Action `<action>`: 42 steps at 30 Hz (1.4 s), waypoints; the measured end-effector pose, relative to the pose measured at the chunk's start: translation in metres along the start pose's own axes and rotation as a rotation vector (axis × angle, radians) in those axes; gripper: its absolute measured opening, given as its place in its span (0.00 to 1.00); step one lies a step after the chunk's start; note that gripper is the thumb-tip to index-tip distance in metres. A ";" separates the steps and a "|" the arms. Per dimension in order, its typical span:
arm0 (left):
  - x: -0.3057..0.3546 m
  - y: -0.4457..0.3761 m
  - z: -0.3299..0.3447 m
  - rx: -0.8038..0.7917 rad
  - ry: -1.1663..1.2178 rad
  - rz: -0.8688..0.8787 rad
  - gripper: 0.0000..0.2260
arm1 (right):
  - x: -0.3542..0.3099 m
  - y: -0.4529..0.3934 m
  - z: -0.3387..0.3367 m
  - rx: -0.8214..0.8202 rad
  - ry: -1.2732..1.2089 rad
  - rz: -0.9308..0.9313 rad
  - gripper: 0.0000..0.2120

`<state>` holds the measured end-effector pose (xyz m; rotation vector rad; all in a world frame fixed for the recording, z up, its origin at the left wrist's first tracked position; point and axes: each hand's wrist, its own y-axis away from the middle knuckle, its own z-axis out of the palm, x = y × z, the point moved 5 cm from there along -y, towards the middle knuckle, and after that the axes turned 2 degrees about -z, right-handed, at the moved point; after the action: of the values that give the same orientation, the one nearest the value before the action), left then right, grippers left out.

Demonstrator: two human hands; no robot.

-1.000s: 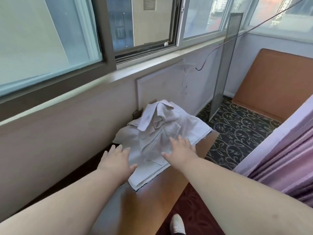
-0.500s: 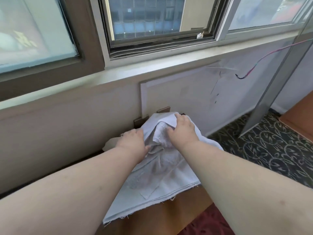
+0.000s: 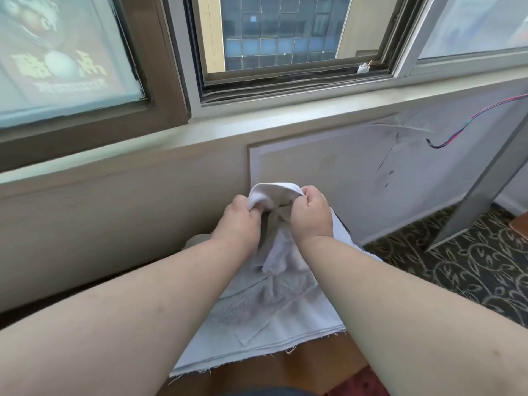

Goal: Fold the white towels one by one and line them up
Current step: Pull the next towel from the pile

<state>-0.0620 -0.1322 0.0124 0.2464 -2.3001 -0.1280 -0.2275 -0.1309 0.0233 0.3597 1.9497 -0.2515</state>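
Note:
A small white towel (image 3: 273, 192) is lifted off the pile, its top edge bunched between both fists. My left hand (image 3: 238, 217) grips its left end and my right hand (image 3: 311, 212) grips its right end, close together. The rest of it hangs down between my forearms. Beneath lies a heap of white towels (image 3: 268, 304) on a flat white cloth with a frayed front edge (image 3: 257, 352). They rest on a wooden table (image 3: 285, 372) against the wall.
A wall with a window sill (image 3: 285, 121) stands right behind the towels, with a white panel (image 3: 357, 172) leaning on it. A grey pole (image 3: 485, 190) and patterned carpet (image 3: 471, 270) are to the right. A red-blue wire (image 3: 457, 132) hangs there.
Both hands went from pressing flat on the pile to reaching its far top, then closed on one towel and raised it. The camera has moved closer and turned left.

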 end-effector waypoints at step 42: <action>-0.505 0.353 -0.432 0.324 0.586 -0.190 0.16 | -0.169 0.584 0.484 -0.994 -0.116 -0.711 0.09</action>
<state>0.5420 0.3165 0.0000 0.5853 -1.7003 0.2015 0.4611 0.2274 -0.0173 -0.9779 1.7756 0.2577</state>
